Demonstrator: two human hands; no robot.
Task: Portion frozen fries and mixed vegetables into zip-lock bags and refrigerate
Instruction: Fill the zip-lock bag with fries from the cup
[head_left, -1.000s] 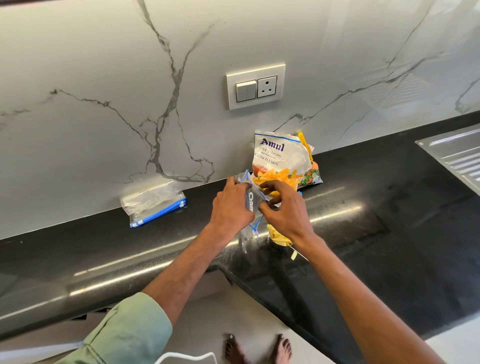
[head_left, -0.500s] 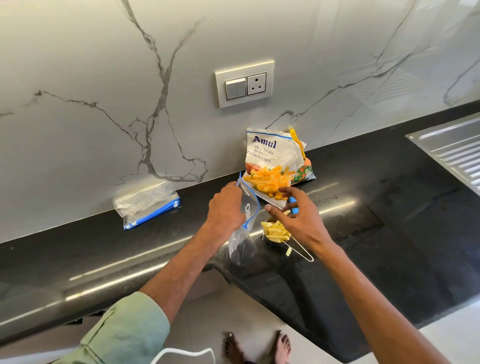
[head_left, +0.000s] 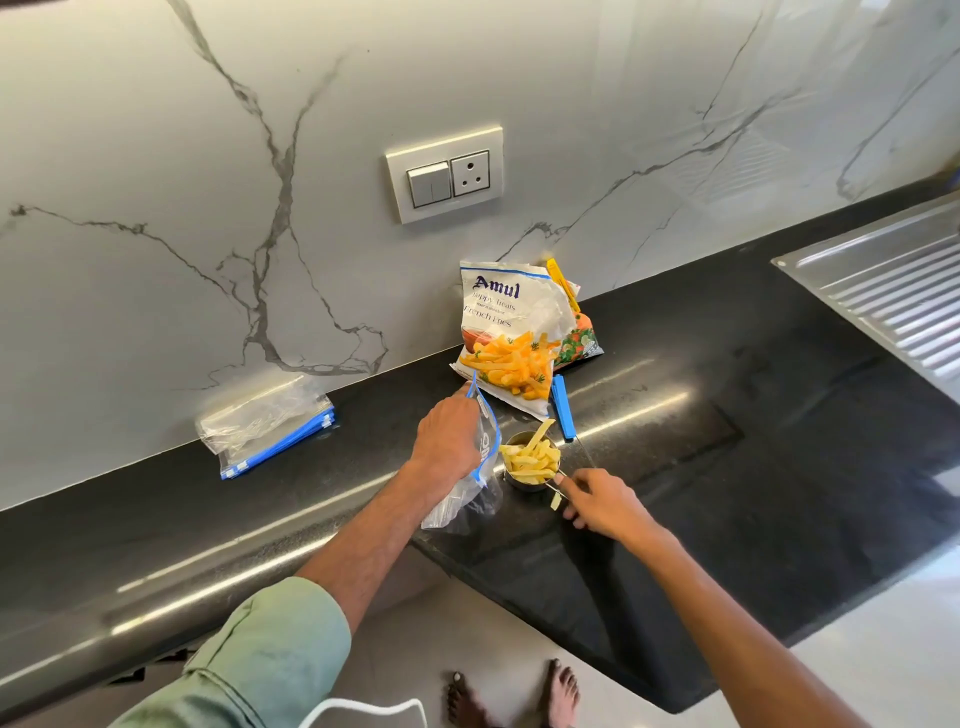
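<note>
Dark table (head_left: 727, 395) against a marble wall (head_left: 156, 130). The left grip (head_left: 449, 441) pinches the limp, slippery zip-lock bag (head_left: 462, 512) at its blue rim. The right grip (head_left: 602, 501) apparently closes on the wire handle of the fries-filled steel cup (head_left: 530, 462) just beside it.

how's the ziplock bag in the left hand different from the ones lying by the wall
The clear blue-zip bag gripped by the left hand stands upright, mouth open; the pile of clear bags by the marble wall lies flat and untouched. One is single, the other a stack. Both look empty.
</note>
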